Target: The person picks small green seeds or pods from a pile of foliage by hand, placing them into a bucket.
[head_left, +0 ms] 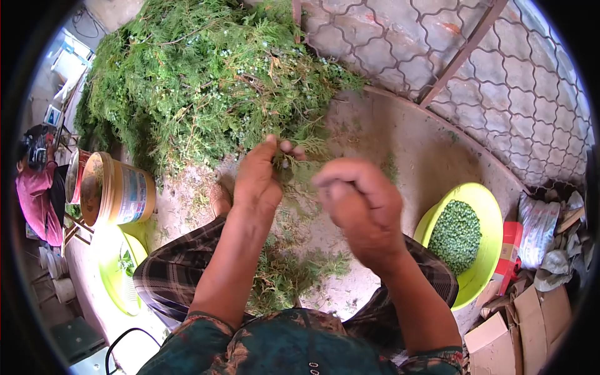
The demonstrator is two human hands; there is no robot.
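My left hand (257, 175) is closed on a small evergreen sprig (306, 144) with flat, scaly leaves, which pokes out past the fingertips. Close by on the right, my right hand (364, 212) is raised with its fingers curled in. It is slightly blurred, and whatever lies between those fingertips is hidden. Beyond both hands rises a big heap of cut evergreen branches (206, 87) dotted with pale cones. Stripped sprigs (284, 278) lie on the ground between my legs. At my right knee a yellow-green basin (492, 215) holds many small green cones (456, 237).
To the left stand a tan bucket (136, 192), a red-rimmed bucket (74, 177) and another yellow-green basin (106, 269). Wire mesh (400, 50) borders the far right. Cardboard (531, 325) and bags (539, 219) lie at right. A person in pink (37, 194) is at far left.
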